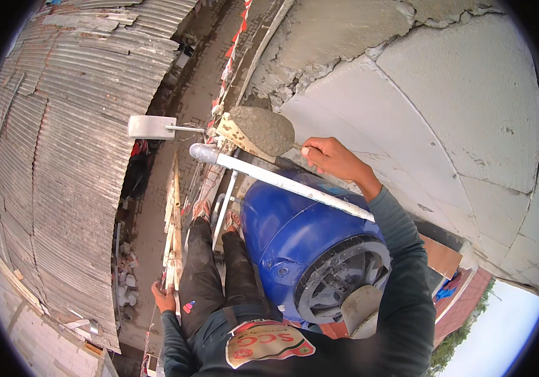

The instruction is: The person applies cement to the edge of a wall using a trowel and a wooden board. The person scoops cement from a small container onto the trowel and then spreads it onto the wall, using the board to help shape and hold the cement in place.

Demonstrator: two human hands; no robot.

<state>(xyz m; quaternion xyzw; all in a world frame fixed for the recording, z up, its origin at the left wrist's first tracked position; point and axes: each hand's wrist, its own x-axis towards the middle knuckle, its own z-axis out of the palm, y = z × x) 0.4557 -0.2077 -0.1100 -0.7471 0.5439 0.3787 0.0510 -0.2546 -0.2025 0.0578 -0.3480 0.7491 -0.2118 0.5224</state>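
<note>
My right hand (332, 158) is closed on the thin handle of a trowel (239, 136), held out in front of the block wall. A thick heap of wet grey mortar (262, 129) covers most of its blade, and the pale, splattered edge shows at the left. Below the trowel runs a white pipe (294, 185) with a grey end. Lower left, my left hand (164, 297) has its fingers curled beside long wooden poles (174, 217); what it grips is hidden. The pale block wall (464, 94) carries rough grey mortar (338, 34) along its upper part.
A large blue barrel (282, 220) stands right of my legs, with a grey-stained black round part (338, 283). Left are a white box-shaped fixture (152, 127) on an arm, red-and-white tape (227, 69), and a corrugated roof (81, 157) above a paved lane far below.
</note>
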